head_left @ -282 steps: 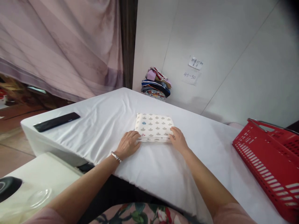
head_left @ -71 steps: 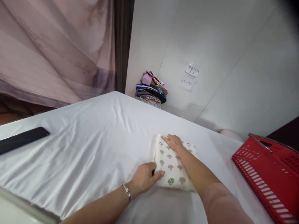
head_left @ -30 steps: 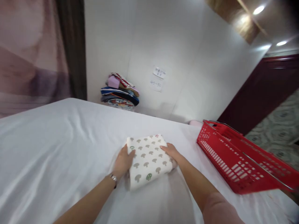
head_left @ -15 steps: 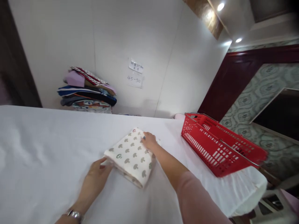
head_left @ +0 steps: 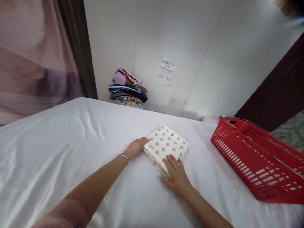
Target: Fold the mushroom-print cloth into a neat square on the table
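A folded white cloth [head_left: 166, 142] with grey mushroom prints and a few coloured ones lies flat on the white-covered surface in front of me. My left hand [head_left: 136, 148], a bracelet at its wrist, is closed at the cloth's left corner, fingers on top; its thumb is hidden. Over the near right corner rests my right hand [head_left: 176, 175], its fingers stretched out on the fabric and the thumb apart, at the near edge. Layers of the fold show along the side facing me.
A red plastic basket [head_left: 249, 161] with metal handles stands on the right of the white sheet [head_left: 71, 152]. Folded clothes [head_left: 128, 88] are stacked at the back against the wall. Two paper notes [head_left: 166, 71] hang there. A pinkish curtain [head_left: 35, 63] is at left.
My right hand has moved from the cloth's far right side to its near corner. My left hand now reaches further onto the left corner. The view has turned left.
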Motion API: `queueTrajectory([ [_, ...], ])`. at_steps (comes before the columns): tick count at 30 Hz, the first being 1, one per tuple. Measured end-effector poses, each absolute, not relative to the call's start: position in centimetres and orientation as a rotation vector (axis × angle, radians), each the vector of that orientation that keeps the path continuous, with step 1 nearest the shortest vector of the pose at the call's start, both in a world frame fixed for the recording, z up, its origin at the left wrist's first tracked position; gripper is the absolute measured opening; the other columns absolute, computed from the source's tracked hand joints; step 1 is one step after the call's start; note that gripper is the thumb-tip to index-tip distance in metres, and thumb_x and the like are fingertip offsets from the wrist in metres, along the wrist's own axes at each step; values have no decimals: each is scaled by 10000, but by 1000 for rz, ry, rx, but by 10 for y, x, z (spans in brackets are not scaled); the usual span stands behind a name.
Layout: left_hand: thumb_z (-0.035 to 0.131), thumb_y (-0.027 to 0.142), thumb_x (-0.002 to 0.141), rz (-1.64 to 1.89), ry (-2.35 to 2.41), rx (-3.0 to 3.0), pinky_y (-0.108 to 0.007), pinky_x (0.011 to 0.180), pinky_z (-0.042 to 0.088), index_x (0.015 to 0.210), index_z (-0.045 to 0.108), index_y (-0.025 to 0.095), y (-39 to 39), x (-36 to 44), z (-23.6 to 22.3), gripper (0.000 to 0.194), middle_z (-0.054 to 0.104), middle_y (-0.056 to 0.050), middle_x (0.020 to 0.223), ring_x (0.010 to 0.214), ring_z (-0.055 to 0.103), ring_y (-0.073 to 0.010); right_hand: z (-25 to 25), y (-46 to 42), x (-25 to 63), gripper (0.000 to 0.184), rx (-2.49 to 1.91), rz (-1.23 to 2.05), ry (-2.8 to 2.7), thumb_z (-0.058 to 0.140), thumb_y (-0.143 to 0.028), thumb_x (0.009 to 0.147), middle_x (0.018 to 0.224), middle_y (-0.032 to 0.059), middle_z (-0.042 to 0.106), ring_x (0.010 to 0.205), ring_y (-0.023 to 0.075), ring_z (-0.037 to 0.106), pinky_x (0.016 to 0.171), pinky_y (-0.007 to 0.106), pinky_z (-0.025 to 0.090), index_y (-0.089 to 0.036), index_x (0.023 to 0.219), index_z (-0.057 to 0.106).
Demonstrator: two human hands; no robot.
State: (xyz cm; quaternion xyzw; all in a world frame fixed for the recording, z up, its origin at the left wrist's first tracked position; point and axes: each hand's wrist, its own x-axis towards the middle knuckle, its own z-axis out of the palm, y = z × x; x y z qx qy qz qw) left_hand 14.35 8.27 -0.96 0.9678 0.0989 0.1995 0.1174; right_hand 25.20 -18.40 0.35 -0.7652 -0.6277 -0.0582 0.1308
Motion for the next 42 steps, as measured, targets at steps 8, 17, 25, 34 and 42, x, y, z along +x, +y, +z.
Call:
queueTrajectory([
  [8,475,84,753,496,383,2795,-304,809,472,1070,546,196,53,111,-7,344,591,-59,1035,915,579,-183,-3,-200,273,591,-2171,-338,-1941,418,-76,744,1346,77,471,1290,222,347,1056,445,250,-199,1321,424],
  [17,443,62,736,549,485,2747,-317,797,490,1185,482,208,-6,59,-3,474,548,-69,1104,932,570,-188,6,-223,270,532,-2308,-126,-1758,397,-121,793,1395,72,410,1327,220,289,1065,480,226,-221,1315,424],
  [25,531,149,765,915,450,2665,-413,965,424,1256,444,205,-23,53,-3,501,433,-107,1314,1183,439,-242,9,-213,257,319,-2043,-302,-1681,449,-258,857,1208,90,571,1171,238,473,1004,455,315,-212,1143,583],
  [34,544,185,822,969,405,2743,-393,867,447,1020,618,189,-32,86,-4,211,571,-101,1139,1073,512,-235,7,-190,257,235,-1940,-308,-1657,467,-200,845,1025,63,638,959,200,543,867,345,413,-192,1000,645],
  [42,503,123,817,1071,377,2710,-376,856,430,989,616,191,-30,91,-4,217,628,-68,1014,979,550,-204,-8,-189,250,240,-1858,-400,-1515,441,-230,863,1015,66,612,956,194,521,867,339,404,-193,1015,623],
])
